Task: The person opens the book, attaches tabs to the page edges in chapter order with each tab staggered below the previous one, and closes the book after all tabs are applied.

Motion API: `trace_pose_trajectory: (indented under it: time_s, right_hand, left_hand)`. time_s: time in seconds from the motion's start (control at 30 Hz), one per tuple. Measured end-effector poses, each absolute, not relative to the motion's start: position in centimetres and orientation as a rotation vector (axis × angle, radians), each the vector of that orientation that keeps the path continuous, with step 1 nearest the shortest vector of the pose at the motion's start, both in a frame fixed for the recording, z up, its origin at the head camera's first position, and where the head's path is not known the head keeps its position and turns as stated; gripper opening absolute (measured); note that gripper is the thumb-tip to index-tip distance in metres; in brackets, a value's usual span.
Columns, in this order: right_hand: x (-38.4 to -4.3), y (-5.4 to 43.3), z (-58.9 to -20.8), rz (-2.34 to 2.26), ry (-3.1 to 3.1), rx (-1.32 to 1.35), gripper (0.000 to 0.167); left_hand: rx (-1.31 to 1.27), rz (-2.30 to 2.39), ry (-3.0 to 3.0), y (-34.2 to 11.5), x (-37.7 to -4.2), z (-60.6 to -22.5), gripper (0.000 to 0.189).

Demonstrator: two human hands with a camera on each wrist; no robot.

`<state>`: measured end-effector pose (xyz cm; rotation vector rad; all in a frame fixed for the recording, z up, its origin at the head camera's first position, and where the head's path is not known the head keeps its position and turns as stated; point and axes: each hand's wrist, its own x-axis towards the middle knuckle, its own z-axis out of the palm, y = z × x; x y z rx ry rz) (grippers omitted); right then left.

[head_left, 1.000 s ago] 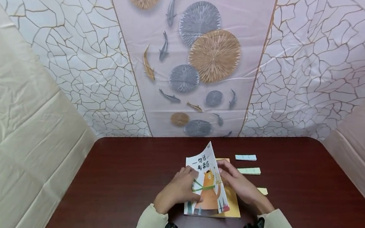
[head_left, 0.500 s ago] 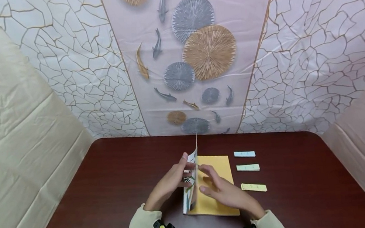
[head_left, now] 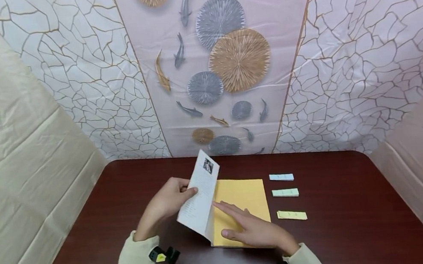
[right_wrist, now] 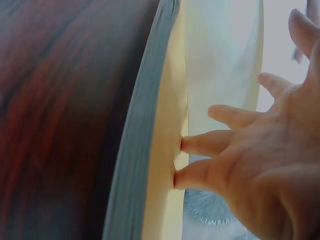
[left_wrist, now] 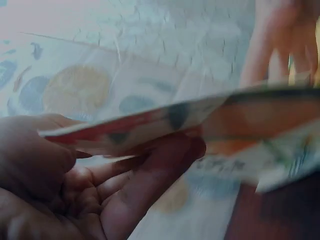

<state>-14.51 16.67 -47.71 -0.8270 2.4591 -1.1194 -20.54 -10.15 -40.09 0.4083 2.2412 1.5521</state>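
Observation:
A paperback book lies on the table with its front cover (head_left: pixel 201 189) lifted to the left, showing a white inside face with small print and a photo. Under it is a plain yellow page (head_left: pixel 246 195). My left hand (head_left: pixel 164 202) pinches the cover's outer edge, thumb on the white inside. In the left wrist view the cover's printed outer side (left_wrist: pixel 235 125) appears blurred. My right hand (head_left: pixel 253 230) is spread over the yellow page, and in the right wrist view two fingertips (right_wrist: pixel 185 177) touch it beside the thick page block (right_wrist: pixel 135 140).
To the right of the book, three small strips of paper slips lie in a column: blue (head_left: pixel 281 177), green (head_left: pixel 285 193) and yellow (head_left: pixel 292 215). The dark red table (head_left: pixel 341 221) ends at a patterned curtain (head_left: pixel 204 64) behind.
The cover has swung from nearly closed, through upright, to the left. My left hand has moved left with it and now pinches its edge. My right hand has come over the yellow page.

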Motion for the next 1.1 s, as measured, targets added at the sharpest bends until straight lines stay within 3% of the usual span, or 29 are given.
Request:
trace_pose_trajectory:
  time_s: [0.13,0.37,0.73,0.83,1.0,1.1]
  right_hand:
    - [-14.2,16.3,-47.8,-1.104,2.437,-0.806,0.073]
    - [-13.6,15.5,-48.3,-0.946,2.495,-0.831,0.077]
    - [-13.3,15.7,-48.1,-0.750,2.574,-0.920,0.066]
    - [-13.2,15.6,-48.2,-0.728,2.602,-0.918,0.064]
    - [-13.3,15.4,-48.3,-0.694,2.611,-0.917,0.066]
    - [-13.3,15.4,-48.3,-0.675,2.595,-0.931,0.069]
  left_hand:
    - [0.314,1.390,2.421,-12.6,-20.6,-39.8,0.019]
    - [0.077,1.044,2.712,-15.5,-20.5,-42.3,0.026]
    - [-0.071,0.584,2.896,-15.3,-20.1,-47.1,0.033]
    - [-0.053,0.526,2.967,-14.7,-20.1,-47.2,0.035]
    - [0.099,0.514,3.095,-13.2,-20.1,-47.3,0.055]
    - [0.284,0.577,3.124,-11.7,-19.9,-47.4,0.050]
